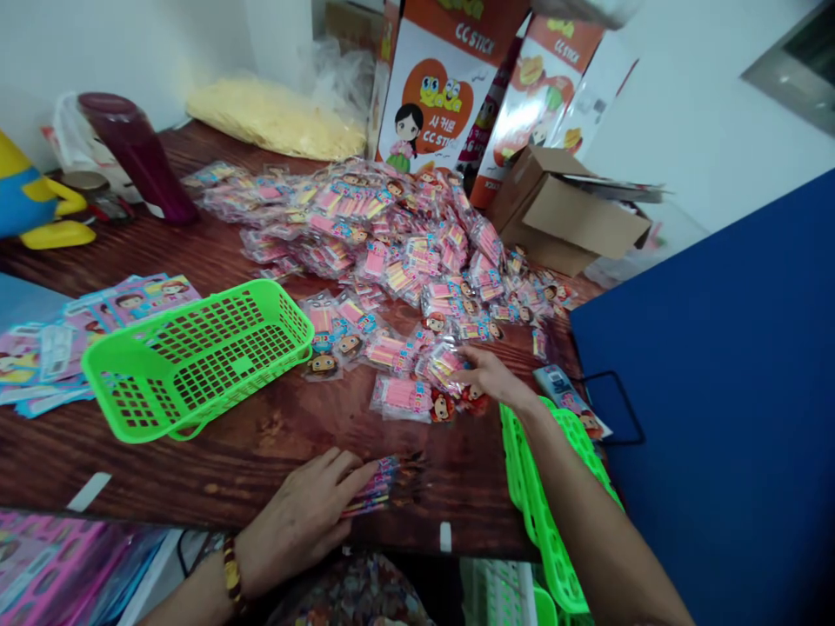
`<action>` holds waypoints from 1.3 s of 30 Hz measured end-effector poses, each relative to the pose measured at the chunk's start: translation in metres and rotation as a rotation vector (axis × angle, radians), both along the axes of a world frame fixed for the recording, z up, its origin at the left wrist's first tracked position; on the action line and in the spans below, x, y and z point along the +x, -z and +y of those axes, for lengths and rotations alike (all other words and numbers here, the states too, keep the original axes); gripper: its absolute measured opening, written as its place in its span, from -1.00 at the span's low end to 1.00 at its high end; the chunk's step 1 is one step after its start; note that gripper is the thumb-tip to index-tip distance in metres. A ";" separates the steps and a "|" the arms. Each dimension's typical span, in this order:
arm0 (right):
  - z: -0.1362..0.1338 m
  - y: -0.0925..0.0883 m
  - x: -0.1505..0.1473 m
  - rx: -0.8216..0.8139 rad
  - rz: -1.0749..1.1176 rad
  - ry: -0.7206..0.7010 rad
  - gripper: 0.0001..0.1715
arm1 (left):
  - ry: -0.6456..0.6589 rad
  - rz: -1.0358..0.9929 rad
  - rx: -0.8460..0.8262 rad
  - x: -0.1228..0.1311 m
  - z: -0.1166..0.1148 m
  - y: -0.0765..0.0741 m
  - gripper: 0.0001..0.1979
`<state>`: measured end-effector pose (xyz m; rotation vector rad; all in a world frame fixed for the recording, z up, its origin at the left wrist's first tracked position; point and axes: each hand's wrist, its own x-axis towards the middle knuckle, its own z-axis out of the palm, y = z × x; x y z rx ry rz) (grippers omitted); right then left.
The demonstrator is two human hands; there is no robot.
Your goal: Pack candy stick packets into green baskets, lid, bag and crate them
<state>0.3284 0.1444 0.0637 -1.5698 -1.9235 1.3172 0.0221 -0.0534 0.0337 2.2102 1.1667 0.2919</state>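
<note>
My left hand [313, 509] rests near the table's front edge, its fingers closed round a small stack of stick packets [377, 487] standing on their edges. Farther forward, my right hand [492, 378] pinches the edge of a clear packet of pink and yellow sticks [442, 363]. Another packet of pink sticks [404, 396], with a red-haired cartoon figure at its end, lies just in front of that hand. Beyond it spreads a large heap of similar packets [417, 252]. My right fingertips are partly hidden against the packets.
A green basket [196, 348] stands left of centre, beside printed cards [84, 335]. More green baskets [554, 487] lie under my right forearm. Behind are a purple bottle [140, 156], a yellow bag [274, 117], CC Stick boxes [430, 96] and an open carton [561, 209]. A blue panel [718, 374] borders the right.
</note>
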 end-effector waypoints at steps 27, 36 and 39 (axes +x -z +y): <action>-0.070 0.003 -0.074 0.549 -0.745 -0.493 -0.62 | 0.014 0.023 0.013 -0.001 0.002 -0.003 -0.33; -0.089 0.011 -0.074 0.700 -0.710 -0.464 -0.80 | 0.021 0.038 0.007 0.000 0.004 -0.005 -0.27; -0.097 0.015 -0.072 0.774 -0.680 -0.452 -0.81 | 0.023 0.034 0.015 0.000 0.004 -0.004 -0.26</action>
